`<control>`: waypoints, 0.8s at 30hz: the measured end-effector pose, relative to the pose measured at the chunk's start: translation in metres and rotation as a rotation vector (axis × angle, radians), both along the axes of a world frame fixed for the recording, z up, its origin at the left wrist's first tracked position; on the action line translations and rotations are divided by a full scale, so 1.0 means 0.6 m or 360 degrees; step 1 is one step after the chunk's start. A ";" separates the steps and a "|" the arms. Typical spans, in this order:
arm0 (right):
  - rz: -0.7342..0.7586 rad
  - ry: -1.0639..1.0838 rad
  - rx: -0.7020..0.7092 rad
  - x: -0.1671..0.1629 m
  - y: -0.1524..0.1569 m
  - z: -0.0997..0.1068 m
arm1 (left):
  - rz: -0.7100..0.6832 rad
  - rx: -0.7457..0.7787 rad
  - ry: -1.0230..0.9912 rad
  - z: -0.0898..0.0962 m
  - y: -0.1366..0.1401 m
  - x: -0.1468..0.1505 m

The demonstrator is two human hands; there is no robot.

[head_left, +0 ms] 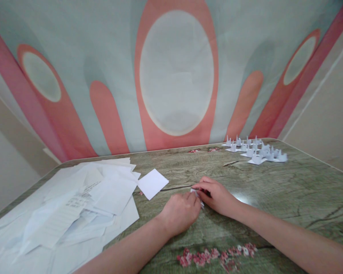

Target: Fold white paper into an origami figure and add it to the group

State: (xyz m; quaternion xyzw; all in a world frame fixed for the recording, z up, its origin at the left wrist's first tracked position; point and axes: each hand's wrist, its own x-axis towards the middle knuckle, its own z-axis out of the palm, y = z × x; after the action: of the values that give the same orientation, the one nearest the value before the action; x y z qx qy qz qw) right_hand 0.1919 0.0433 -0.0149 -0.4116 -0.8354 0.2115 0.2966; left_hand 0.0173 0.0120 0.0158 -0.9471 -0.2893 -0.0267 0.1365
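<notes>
Near the middle of the table, a small folded piece of white paper (202, 204) is held between both hands, mostly hidden by the fingers. My left hand (182, 212) is closed, its fingertips curled onto the paper from the left. From the right, my right hand (215, 195) pinches the paper's upper end with thumb and index finger. A square sheet of white paper (153, 184) lies flat just beyond my left hand, its corner near a large paper pile.
The pile of loose white papers (114, 190), some printed, covers the table's left side. Several folded white paper cranes (258, 150) stand at the back right. The wood-patterned table (297, 190) bears a printed pink flower strip (200, 257) and meets a patterned wall covering (175, 140).
</notes>
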 end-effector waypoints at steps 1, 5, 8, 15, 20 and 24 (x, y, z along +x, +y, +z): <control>0.0001 0.0001 -0.0006 0.000 0.000 -0.001 | 0.0009 -0.0009 -0.0009 0.000 -0.001 0.001; 0.0008 -0.0001 -0.0006 0.000 0.002 0.000 | 0.0067 -0.0079 -0.0023 0.003 -0.006 0.004; 0.0005 -0.0005 0.0005 0.000 0.002 0.001 | 0.0145 -0.0148 0.0009 0.007 -0.015 0.007; -0.0002 -0.0017 0.0011 0.000 0.002 0.002 | 0.0248 -0.0336 -0.0045 0.026 -0.030 0.003; -0.0007 -0.0017 -0.0026 0.001 0.003 0.003 | 0.0233 -0.0511 -0.0098 0.040 -0.032 -0.006; 0.0004 -0.0011 -0.0057 0.002 0.004 0.004 | 0.0299 -0.0591 -0.0076 0.042 -0.034 -0.010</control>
State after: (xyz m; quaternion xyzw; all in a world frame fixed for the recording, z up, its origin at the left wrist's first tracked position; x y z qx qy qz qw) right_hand 0.1929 0.0457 -0.0125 -0.4166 -0.8331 0.2253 0.2858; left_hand 0.0114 -0.0085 0.0407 -0.9239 -0.3796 0.0174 -0.0454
